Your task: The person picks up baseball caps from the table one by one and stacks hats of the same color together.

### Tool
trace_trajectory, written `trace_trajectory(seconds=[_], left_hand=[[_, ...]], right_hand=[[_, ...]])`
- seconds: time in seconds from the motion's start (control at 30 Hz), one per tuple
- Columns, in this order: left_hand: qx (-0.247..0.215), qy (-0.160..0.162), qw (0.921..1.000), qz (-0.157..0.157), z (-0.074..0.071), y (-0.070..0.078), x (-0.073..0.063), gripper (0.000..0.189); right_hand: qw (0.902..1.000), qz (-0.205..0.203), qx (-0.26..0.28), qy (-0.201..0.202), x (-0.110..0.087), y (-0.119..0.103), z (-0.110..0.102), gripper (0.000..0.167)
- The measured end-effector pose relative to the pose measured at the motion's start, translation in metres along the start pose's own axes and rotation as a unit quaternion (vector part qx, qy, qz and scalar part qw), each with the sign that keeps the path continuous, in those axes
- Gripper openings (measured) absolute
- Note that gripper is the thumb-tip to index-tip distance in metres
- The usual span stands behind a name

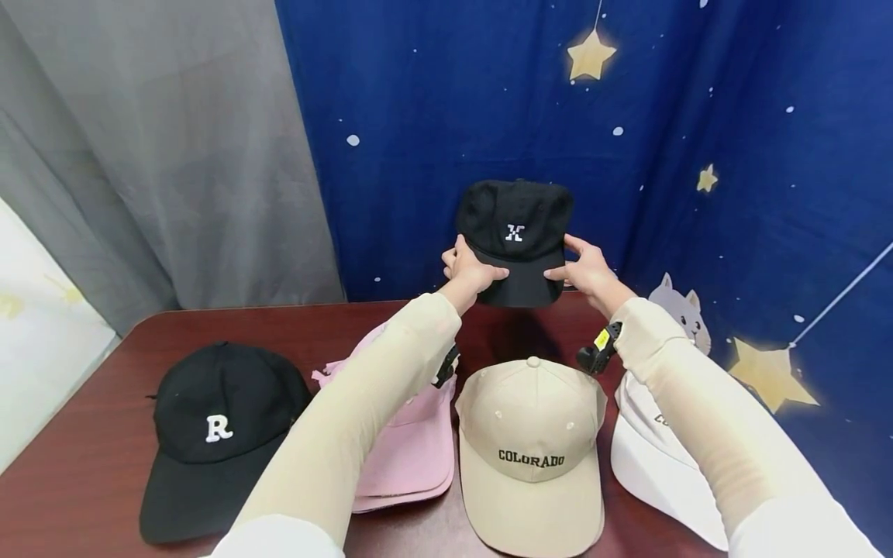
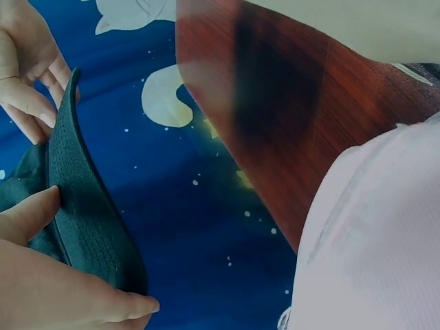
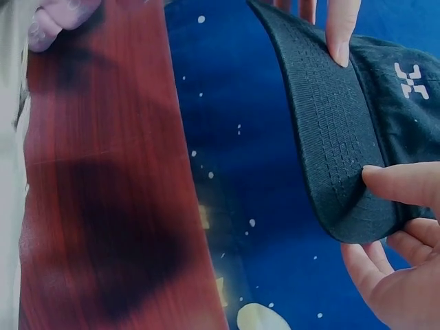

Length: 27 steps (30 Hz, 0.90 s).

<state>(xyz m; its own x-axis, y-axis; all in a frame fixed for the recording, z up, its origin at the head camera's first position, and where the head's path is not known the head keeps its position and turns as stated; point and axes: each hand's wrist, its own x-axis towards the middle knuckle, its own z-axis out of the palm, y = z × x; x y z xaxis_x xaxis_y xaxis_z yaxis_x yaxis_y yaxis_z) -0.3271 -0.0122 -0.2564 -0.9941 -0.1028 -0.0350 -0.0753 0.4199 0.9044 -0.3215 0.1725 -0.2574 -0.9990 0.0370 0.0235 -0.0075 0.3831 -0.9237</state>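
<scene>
A black baseball cap (image 1: 519,213) with a small white emblem is held up above the far edge of the table, its brim towards me. My left hand (image 1: 471,271) grips the brim's left side, thumb on top and fingers beneath. On the opposite side my right hand (image 1: 587,271) pinches the brim the same way. The right wrist view shows the stitched brim (image 3: 330,130) between both hands. Below, on the table, a beige cap (image 1: 533,434) lettered COLORADO lies nearest to the held cap.
On the dark red table (image 1: 230,322) sit a black cap (image 1: 219,418) with a white R, stacked pink caps (image 1: 412,457) under my left forearm, and a white cap (image 1: 656,457) partly behind my right forearm. A blue star-patterned curtain (image 1: 432,101) hangs behind the table.
</scene>
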Motion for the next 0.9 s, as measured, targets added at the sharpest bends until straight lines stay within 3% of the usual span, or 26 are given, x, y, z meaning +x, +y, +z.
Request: trace_trajectory(seconds=[0.57,0.9], left_hand=[[0.011,0.034,0.9994,0.0,-0.04,0.005,0.01,0.103],[0.019,0.044,0.9988,-0.003,-0.065,0.004,0.008,0.1]], right_hand=[[0.9999,-0.011,-0.013,-0.002,0.016,-0.031,0.026,0.083],[0.9995,-0.021,-0.001,-0.024,0.022,-0.048,0.042,0.082]])
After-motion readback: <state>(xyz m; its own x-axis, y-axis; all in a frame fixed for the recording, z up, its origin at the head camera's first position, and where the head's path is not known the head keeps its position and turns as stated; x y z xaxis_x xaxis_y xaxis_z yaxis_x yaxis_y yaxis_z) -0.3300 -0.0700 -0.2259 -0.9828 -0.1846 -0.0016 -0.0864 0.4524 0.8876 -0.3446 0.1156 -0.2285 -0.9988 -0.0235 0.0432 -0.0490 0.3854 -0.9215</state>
